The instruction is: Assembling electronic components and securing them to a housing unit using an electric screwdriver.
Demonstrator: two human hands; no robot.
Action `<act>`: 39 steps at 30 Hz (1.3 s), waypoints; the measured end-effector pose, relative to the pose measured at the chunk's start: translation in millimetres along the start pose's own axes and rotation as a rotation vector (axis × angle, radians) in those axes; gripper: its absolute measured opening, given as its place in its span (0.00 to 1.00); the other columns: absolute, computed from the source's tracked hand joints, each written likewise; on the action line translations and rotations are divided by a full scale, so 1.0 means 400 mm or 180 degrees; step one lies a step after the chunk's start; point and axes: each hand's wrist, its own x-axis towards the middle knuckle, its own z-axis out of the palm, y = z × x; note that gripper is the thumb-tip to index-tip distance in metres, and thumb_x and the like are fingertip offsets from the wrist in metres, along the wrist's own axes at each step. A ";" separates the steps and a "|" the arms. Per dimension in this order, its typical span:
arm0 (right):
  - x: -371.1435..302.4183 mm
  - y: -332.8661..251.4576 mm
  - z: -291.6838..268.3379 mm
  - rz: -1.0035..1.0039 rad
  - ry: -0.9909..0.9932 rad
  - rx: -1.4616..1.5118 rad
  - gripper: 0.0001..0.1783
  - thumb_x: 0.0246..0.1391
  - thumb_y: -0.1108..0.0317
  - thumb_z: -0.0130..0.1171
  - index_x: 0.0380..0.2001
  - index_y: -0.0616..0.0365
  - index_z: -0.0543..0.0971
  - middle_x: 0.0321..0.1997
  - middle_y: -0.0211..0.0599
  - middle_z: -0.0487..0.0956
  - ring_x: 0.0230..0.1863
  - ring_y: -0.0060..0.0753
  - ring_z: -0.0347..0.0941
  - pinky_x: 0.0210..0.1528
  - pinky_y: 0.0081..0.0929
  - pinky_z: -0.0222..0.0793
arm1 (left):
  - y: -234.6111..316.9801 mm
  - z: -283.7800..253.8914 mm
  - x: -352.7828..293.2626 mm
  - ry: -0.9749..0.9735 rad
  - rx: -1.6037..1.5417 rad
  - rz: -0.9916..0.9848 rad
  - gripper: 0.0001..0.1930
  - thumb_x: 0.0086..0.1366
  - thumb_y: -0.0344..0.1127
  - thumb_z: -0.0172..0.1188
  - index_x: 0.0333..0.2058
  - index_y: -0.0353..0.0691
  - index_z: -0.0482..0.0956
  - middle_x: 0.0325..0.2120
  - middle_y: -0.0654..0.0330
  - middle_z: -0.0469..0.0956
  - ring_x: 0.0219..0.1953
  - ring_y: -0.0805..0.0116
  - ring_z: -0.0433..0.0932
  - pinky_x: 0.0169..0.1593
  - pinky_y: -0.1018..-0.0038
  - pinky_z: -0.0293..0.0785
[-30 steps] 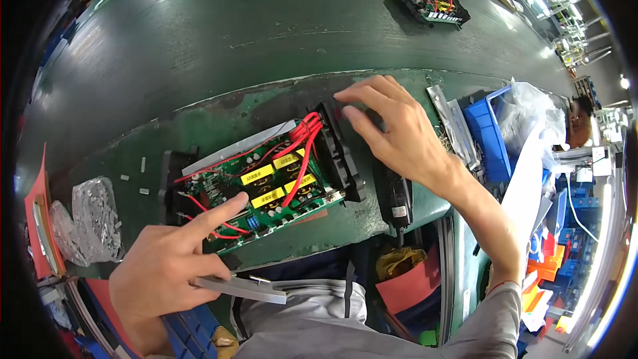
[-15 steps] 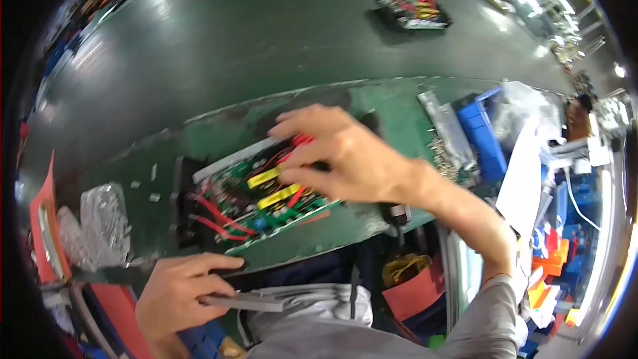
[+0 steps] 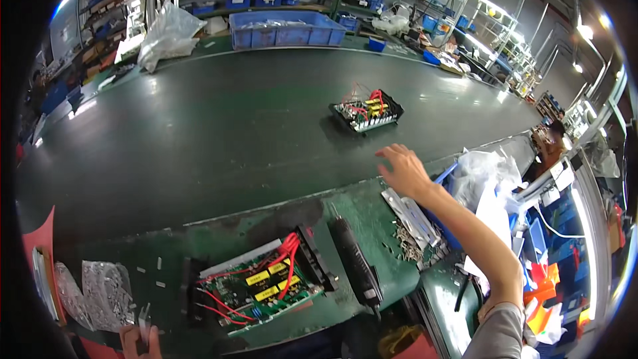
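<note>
My right hand (image 3: 407,171) reaches past the bench's far edge, its fingers apart and holding nothing. Beyond its fingertips, with a gap between, a circuit board assembly (image 3: 367,114) with red wires and yellow parts lies on the dark belt. My left hand (image 3: 141,344), cut off by the lower edge, pinches a thin greyish strip (image 3: 144,319) beside a clear plastic bag (image 3: 106,292). On the green bench between my hands lies a nearer circuit board assembly (image 3: 249,306), with yellow blocks, red wires and black end pieces; neither hand touches it. A black electric screwdriver (image 3: 355,262) rests to its right.
Metal strips (image 3: 409,216) and a pile of small metal parts (image 3: 407,242) lie at the bench's right, near a blue bin (image 3: 446,223) topped with plastic wrap. Across the dark belt (image 3: 199,126) stands a large blue crate (image 3: 286,30). Red folders (image 3: 41,239) stand at left.
My right hand has left the nearer assembly and moved away, over the bench's far edge. My left hand has dropped lower and leftward. The view has tilted up, showing the shelves.
</note>
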 end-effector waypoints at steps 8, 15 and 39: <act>0.242 0.298 0.100 0.0846 0.0062 -0.0590 0.15 0.55 0.64 0.62 0.45 0.56 0.83 0.49 0.50 0.83 0.56 0.56 0.78 0.58 0.51 0.75 | -0.081 0.105 -0.054 0.0037 0.1324 0.0866 0.06 0.65 0.24 0.69 0.41 0.37 0.85 0.39 0.53 0.82 0.39 0.52 0.79 0.41 0.59 0.78; 0.458 0.453 0.189 0.0953 0.0339 -0.0287 0.17 0.59 0.66 0.54 0.48 0.61 0.83 0.49 0.59 0.84 0.55 0.61 0.80 0.58 0.53 0.76 | -0.037 0.139 -0.027 -0.0054 0.0971 0.0468 0.10 0.65 0.19 0.60 0.42 0.35 0.86 0.41 0.49 0.81 0.40 0.51 0.80 0.41 0.62 0.79; 0.437 0.366 0.101 0.0316 -0.0179 -0.0122 0.14 0.62 0.65 0.57 0.45 0.62 0.82 0.39 0.57 0.85 0.43 0.62 0.81 0.48 0.50 0.75 | -0.054 0.139 -0.044 -0.0192 0.0503 0.0200 0.08 0.63 0.22 0.67 0.42 0.31 0.86 0.42 0.49 0.80 0.40 0.54 0.83 0.40 0.65 0.83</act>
